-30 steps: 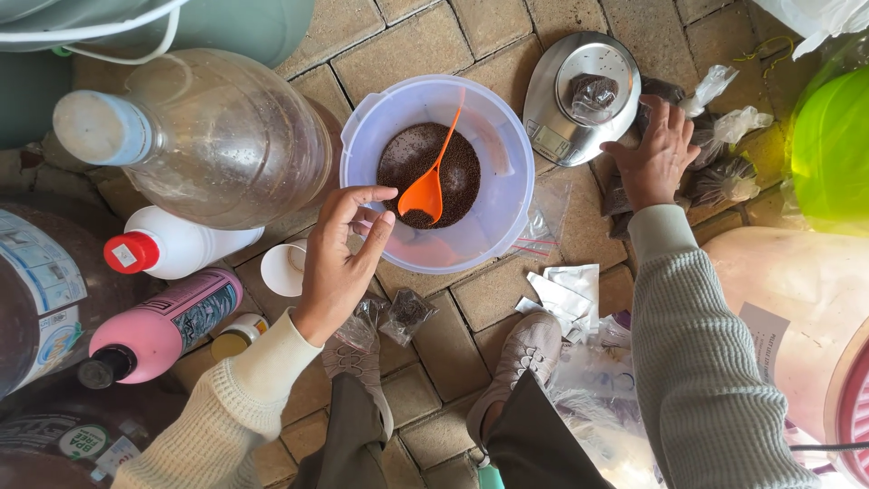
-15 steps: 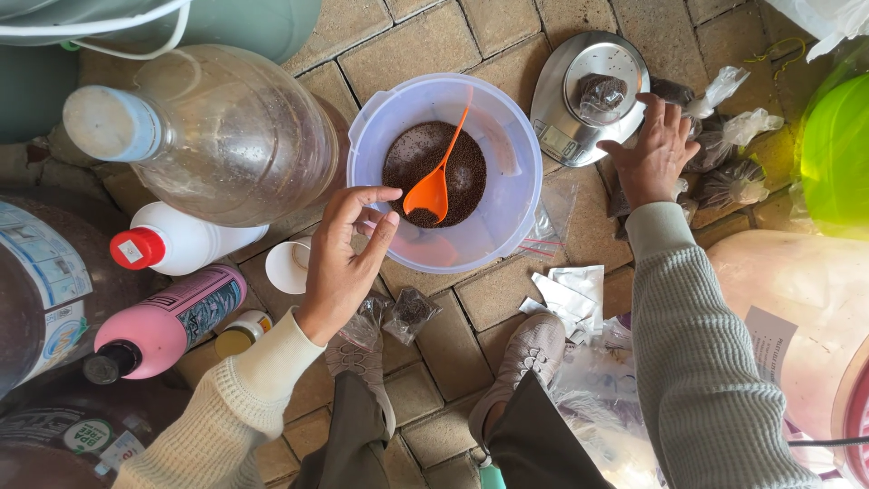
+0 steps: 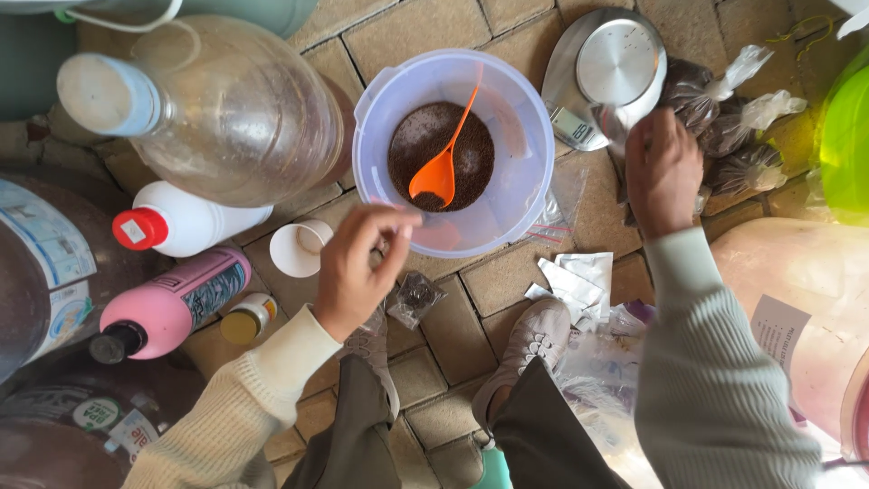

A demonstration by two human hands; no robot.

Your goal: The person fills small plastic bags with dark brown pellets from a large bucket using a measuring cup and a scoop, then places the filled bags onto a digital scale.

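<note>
Two hands work beside a clear plastic bucket (image 3: 520,136) on a brick-paved floor.

Left hand (image 3: 358,272) rests at the bucket's near rim, fingers curled loosely with the thumb out; whether it pinches anything I cannot tell. Inside the bucket lies dark granular matter (image 3: 425,136) with an orange spoon (image 3: 439,167) propped in it. Right hand (image 3: 663,172) closes over small tied plastic bags of dark grains (image 3: 724,136), just beside a silver kitchen scale (image 3: 602,77).
</note>
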